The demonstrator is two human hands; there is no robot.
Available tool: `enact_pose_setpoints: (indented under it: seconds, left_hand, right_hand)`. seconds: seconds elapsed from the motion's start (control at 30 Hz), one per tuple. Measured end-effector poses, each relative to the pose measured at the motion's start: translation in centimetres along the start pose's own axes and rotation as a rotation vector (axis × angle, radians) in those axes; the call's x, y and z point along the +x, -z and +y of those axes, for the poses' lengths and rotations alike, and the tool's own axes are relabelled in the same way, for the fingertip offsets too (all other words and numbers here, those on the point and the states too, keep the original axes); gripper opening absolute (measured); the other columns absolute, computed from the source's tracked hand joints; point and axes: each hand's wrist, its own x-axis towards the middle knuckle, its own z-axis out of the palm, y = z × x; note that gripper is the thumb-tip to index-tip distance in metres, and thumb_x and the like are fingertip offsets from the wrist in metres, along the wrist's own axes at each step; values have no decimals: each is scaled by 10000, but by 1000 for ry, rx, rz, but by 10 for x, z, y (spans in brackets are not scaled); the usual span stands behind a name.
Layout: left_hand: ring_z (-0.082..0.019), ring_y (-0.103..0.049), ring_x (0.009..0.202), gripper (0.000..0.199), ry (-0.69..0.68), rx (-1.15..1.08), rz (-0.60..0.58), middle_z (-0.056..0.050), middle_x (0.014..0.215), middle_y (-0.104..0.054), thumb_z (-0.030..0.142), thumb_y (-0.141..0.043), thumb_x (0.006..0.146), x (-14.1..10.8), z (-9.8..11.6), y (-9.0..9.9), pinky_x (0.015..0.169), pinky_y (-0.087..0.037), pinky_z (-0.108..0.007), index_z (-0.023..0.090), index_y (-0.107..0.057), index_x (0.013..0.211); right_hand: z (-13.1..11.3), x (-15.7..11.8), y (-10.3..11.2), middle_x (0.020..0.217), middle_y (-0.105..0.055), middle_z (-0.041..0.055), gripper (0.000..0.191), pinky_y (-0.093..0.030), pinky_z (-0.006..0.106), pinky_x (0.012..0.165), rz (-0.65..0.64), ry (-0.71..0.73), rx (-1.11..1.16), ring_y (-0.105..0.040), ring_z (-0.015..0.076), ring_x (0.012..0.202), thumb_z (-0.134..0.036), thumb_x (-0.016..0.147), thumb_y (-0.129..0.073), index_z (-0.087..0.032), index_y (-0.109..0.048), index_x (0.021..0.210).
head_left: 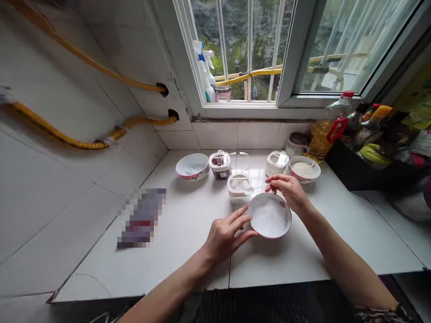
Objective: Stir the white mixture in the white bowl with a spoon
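My left hand is closed on the left side of a white bowl, thumb low and fingers along the rim. The bowl is tilted toward me and holds a white granular substance. In my right hand a small white spoon is pinched by its handle, above the bowl's far edge. The spoon's head is at the right edge of a small white jar whose clear lid stands flipped up behind it. Whether the spoon carries anything is too small to tell.
Behind stand a bowl, a lidded jar with dark contents, another lidded jar and a bowl of pale contents. An oil bottle and dark rack border the right. A blurred packet lies left.
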Motion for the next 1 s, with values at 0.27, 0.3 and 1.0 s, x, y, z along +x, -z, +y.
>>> enact_pose_setpoints:
  seconds: [0.27,0.3,1.0]
  left_hand:
    - [-88,-672,513,299,9,3,-10,-169,1162,-721,437,-590,947,0,2,0,525,-599,-215,155,-659,1017]
    - [-85,-665,503,300,8,8,-10,-167,1157,-723,438,-591,947,0,2,0,519,-595,-215,154,-664,1012]
    - [-147,-741,663,270,16,37,-44,-163,1190,-712,412,-609,940,1,5,4,589,-620,-246,165,-653,1041]
  right_hand:
    - [6,-8,-17,861,-774,57,212,-483,377,791,-69,635,-639,-674,185,745,-198,925,-523,-210,-728,979]
    - [7,-9,-16,851,-777,54,232,-466,391,824,-102,723,-756,-663,179,719,-162,932,-505,-207,-727,985]
    - [-14,-21,-4,586,-669,4,250,-426,244,637,-378,285,-785,-554,126,593,-51,728,-480,-164,-704,729]
